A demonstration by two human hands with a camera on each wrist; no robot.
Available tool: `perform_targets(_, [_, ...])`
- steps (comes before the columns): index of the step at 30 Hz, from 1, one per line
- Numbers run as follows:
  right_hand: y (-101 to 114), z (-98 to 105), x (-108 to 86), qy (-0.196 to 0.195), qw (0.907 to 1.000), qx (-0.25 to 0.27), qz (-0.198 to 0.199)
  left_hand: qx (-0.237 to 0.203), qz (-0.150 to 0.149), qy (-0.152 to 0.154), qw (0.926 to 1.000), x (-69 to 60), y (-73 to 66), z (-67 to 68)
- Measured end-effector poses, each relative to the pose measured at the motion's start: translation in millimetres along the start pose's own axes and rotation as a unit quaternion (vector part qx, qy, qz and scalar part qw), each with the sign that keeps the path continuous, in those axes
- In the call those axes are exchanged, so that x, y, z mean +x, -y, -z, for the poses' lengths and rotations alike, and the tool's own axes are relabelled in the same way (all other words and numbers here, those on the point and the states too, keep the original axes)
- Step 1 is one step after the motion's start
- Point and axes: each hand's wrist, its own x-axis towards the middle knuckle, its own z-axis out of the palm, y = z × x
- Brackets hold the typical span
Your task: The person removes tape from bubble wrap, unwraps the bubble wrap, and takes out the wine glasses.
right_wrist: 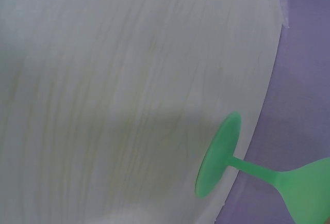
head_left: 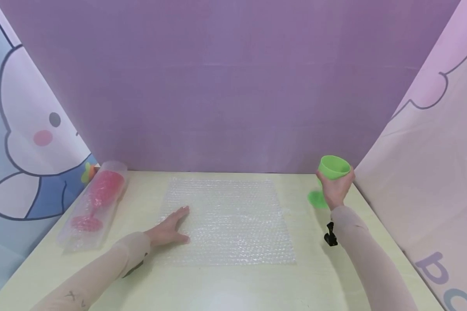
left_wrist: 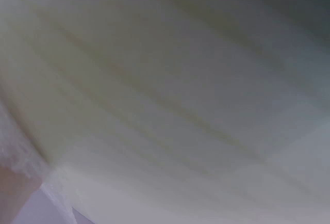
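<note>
Goblet [head_left: 334,166], green, one item: in the right hand [head_left: 337,188], mouth up, the fingers and thumb curled round its bowl. Stem and round foot hang below that hand, the foot showing on its left side; whether the foot touches the table [head_left: 233,287] cannot be told.

Bubble wrap [head_left: 233,220], clear, one sheet: spread flat on the table between the two hands, its left edge at the left hand [head_left: 169,231]. That hand is palm down with thumb and fingers spread apart, gripping nothing; fingertips lie over the sheet, contact unclear.

Pink goblet [head_left: 107,188], one item: lying on the table to the left of the left hand and farther from the person, enclosed in a sleeve of bubble wrap.

Black mount [head_left: 331,235], one item: at the right wrist, just behind the right hand.

Purple backdrop [head_left: 225,86]: upright, beyond both hands.

Printed cloth [head_left: 43,129]: outward of the left hand, with a cartoon figure.
</note>
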Motion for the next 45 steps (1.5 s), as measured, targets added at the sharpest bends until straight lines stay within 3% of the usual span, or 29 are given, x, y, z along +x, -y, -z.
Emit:
perform_targets(7, [0,3,-0.5,0.016,0.9996,0.006,-0.022,0.001,0.002,0.001,1.0,-0.8,0.3,-0.5])
perform_targets(13, [-1,2,-3.3,0.037,0.9991,0.016,-0.015,-0.001,0.006,-0.002,1.0,-2.0,1.2,1.1])
perform_targets(20, [-11,5,-18.5,0.073,0.9968,-0.003,-0.033,0.001,0.009,-0.005,0.9999,-2.0,-0.2,1.4])
perform_targets(24, [-12,12,-37.3,0.117,0.9897,-0.032,-0.076,0.002,0.01,-0.006,0.9999,-1.6,0.5,0.3])
perform_targets(28, [-6,18,-60.2,0.186,0.9717,-0.087,-0.117,0.006,0.009,-0.003,0.9999,-1.7,-0.1,0.8])
perform_targets(32, [5,16,-82.7,0.276,0.9479,-0.133,-0.087,0.012,0.009,0.003,0.9999,-1.8,-3.5,2.9])
perform_targets(34, [8,12,-94.3,0.324,0.9332,-0.152,-0.032,0.017,0.01,0.009,0.9998,-1.3,-5.3,4.5])
perform_targets(36, [11,7,-107.8,0.37,0.9104,-0.18,0.038,0.029,0.014,0.014,0.9994,-0.1,-6.7,5.3])
perform_targets(38, [11,2,-121.5,0.411,0.8814,-0.201,0.115,0.043,0.014,0.018,0.9988,2.0,-7.2,5.8])
perform_targets(41, [12,-4,-141.2,0.455,0.8215,-0.248,0.236,0.079,-0.007,0.013,0.9968,4.6,-9.5,6.7])
perform_targets(44, [11,-7,-157.2,0.476,0.7604,-0.297,0.328,0.103,-0.04,-0.006,0.9938,-1.1,-16.0,8.8])
perform_targets(45, [11,-8,-161.8,0.479,0.7439,-0.31,0.348,0.114,-0.05,-0.015,0.9921,-5.1,-18.4,9.1])
